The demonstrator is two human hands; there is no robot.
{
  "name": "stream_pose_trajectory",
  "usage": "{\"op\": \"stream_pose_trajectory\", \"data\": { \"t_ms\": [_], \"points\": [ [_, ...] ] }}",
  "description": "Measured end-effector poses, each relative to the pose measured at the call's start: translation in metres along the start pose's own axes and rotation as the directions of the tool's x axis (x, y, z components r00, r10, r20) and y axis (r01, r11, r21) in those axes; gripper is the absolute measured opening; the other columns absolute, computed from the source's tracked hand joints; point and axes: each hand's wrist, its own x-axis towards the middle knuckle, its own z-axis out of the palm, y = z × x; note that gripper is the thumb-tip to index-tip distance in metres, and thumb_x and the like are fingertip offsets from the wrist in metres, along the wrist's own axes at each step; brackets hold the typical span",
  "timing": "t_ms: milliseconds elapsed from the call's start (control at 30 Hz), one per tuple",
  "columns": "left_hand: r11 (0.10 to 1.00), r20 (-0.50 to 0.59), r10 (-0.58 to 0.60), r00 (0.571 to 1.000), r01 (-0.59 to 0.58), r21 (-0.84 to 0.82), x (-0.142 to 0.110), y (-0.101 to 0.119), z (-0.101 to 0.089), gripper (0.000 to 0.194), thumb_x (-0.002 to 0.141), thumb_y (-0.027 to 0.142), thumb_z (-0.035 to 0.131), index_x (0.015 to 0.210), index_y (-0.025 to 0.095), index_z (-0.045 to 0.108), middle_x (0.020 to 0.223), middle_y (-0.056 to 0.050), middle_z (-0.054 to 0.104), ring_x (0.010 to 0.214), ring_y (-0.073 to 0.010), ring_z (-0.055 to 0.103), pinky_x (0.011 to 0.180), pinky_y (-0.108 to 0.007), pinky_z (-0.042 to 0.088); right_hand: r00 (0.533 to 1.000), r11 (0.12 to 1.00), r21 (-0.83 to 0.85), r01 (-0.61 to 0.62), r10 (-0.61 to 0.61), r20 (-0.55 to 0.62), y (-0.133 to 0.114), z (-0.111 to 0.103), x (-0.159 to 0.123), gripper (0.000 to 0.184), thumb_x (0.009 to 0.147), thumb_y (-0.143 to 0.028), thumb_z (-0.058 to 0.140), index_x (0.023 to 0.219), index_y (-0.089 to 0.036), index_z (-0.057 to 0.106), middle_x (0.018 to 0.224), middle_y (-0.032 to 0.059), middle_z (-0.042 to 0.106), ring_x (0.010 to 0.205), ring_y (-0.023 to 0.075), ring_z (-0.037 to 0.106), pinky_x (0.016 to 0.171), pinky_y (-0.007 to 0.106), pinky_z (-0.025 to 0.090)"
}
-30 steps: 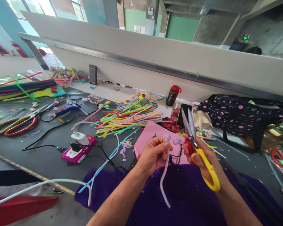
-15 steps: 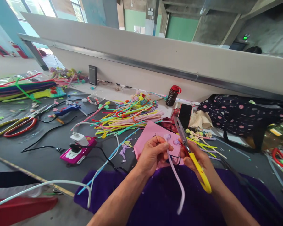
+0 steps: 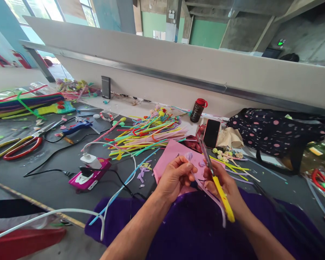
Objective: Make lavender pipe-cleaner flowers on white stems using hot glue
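Note:
My left hand [image 3: 176, 176] pinches the coiled top of a pale lilac pipe cleaner [image 3: 211, 198] whose tail sweeps down to the right over my purple lap. My right hand [image 3: 227, 187] grips scissors [image 3: 216, 182] with yellow and red handles, blades pointing up and away. Both hands hover over a pink foam sheet [image 3: 176, 153] at the table's near edge.
A heap of coloured pipe cleaners [image 3: 146, 133], a dark bottle with a red cap [image 3: 198, 109], a phone [image 3: 211, 133], a spotted black bag [image 3: 276, 131], a pink device with charger and cables [image 3: 90, 172], and large red and yellow scissors [image 3: 18, 146] lie on the grey table.
My right hand lowered and tilted the scissors leftward, and the blades closed. The pipe cleaner's hanging tail swung from straight down out to the right.

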Motion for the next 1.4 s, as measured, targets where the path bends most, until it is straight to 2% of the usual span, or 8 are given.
{"op": "stream_pose_trajectory", "data": {
  "t_ms": [167, 267, 400, 533, 733, 933, 1133, 1400],
  "points": [
    [0.986, 0.083, -0.071, 0.994, 0.058, 0.156, -0.002, -0.006, 0.002, 0.019, 0.066, 0.025, 0.072, 0.072, 0.014, 0.057, 0.065, -0.003, 0.066, 0.043, -0.0066, 0.053, 0.041, -0.016, 0.039, 0.987, 0.962, 0.271, -0.029, 0.071, -0.147, -0.011, -0.004, 0.001, 0.046, 0.073, -0.022, 0.065, 0.114, -0.027, 0.047, 0.082, -0.0014, 0.051, 0.063, 0.0106, 0.051, 0.055, 0.022, 0.044],
    [0.947, 0.124, -0.083, 0.989, 0.039, 0.318, -0.004, -0.011, 0.005, 0.018, 0.065, 0.025, 0.073, 0.07, 0.013, 0.06, 0.063, -0.003, 0.065, 0.045, -0.0064, 0.052, 0.043, -0.016, 0.039, 0.982, 0.946, 0.324, -0.005, 0.066, -0.177, -0.018, -0.009, 0.002, 0.046, 0.076, -0.023, 0.06, 0.119, -0.024, 0.043, 0.067, -0.0047, 0.048, 0.05, 0.0088, 0.045, 0.046, 0.023, 0.039],
    [0.914, 0.155, -0.071, 0.985, 0.002, 0.406, -0.006, -0.014, 0.007, 0.016, 0.068, 0.026, 0.07, 0.071, 0.013, 0.062, 0.062, -0.001, 0.062, 0.044, -0.005, 0.048, 0.043, -0.016, 0.037, 0.982, 0.948, 0.316, 0.041, 0.02, -0.186, -0.023, -0.013, 0.001, 0.045, 0.075, -0.02, 0.059, 0.117, -0.023, 0.043, 0.065, -0.0052, 0.047, 0.05, 0.0094, 0.045, 0.046, 0.023, 0.038],
    [0.91, 0.133, -0.043, 0.99, -0.016, 0.414, -0.006, -0.014, 0.009, 0.015, 0.068, 0.027, 0.071, 0.07, 0.014, 0.062, 0.06, 0.0, 0.061, 0.043, -0.0052, 0.048, 0.043, -0.017, 0.037, 0.969, 0.963, 0.261, 0.059, 0.008, -0.246, -0.026, -0.009, -0.002, 0.042, 0.071, -0.017, 0.063, 0.11, -0.025, 0.049, 0.073, -0.0028, 0.051, 0.059, 0.0105, 0.05, 0.05, 0.023, 0.041],
    [0.895, 0.097, -0.012, 0.995, -0.032, 0.444, -0.006, -0.016, 0.009, 0.012, 0.069, 0.023, 0.069, 0.068, 0.015, 0.06, 0.056, 0.003, 0.058, 0.042, -0.0047, 0.047, 0.042, -0.016, 0.036, 0.954, 0.976, 0.169, 0.134, -0.08, -0.289, -0.023, -0.004, -0.007, 0.049, 0.072, -0.013, 0.065, 0.116, -0.028, 0.049, 0.079, -0.0021, 0.055, 0.069, 0.0109, 0.055, 0.061, 0.024, 0.046],
    [0.884, 0.095, -0.006, 0.995, -0.039, 0.466, -0.006, -0.015, 0.012, 0.013, 0.067, 0.024, 0.07, 0.067, 0.015, 0.061, 0.055, 0.002, 0.058, 0.042, -0.0046, 0.045, 0.042, -0.016, 0.035, 0.939, 0.981, 0.115, 0.156, -0.11, -0.327, -0.022, -0.003, -0.004, 0.048, 0.073, -0.015, 0.065, 0.116, -0.027, 0.049, 0.08, -0.0017, 0.056, 0.068, 0.011, 0.056, 0.058, 0.023, 0.048],
    [0.878, 0.099, -0.005, 0.995, -0.043, 0.477, -0.007, -0.014, 0.013, 0.015, 0.068, 0.026, 0.069, 0.066, 0.014, 0.061, 0.055, 0.001, 0.058, 0.043, -0.005, 0.044, 0.042, -0.017, 0.033, 0.942, 0.986, 0.103, 0.134, -0.095, -0.322, -0.021, -0.003, -0.004, 0.046, 0.074, -0.018, 0.064, 0.116, -0.027, 0.048, 0.08, -0.001, 0.056, 0.067, 0.0121, 0.058, 0.057, 0.024, 0.048],
    [0.854, 0.086, 0.024, 0.996, -0.065, 0.517, -0.006, -0.015, 0.014, 0.013, 0.067, 0.024, 0.068, 0.063, 0.014, 0.061, 0.053, 0.003, 0.054, 0.043, -0.0051, 0.042, 0.042, -0.018, 0.031, 0.953, 0.987, 0.064, 0.144, -0.121, -0.278, -0.019, -0.004, -0.005, 0.046, 0.075, -0.015, 0.062, 0.117, -0.028, 0.048, 0.08, -0.0009, 0.056, 0.067, 0.0123, 0.056, 0.059, 0.025, 0.049]
  ]
}}
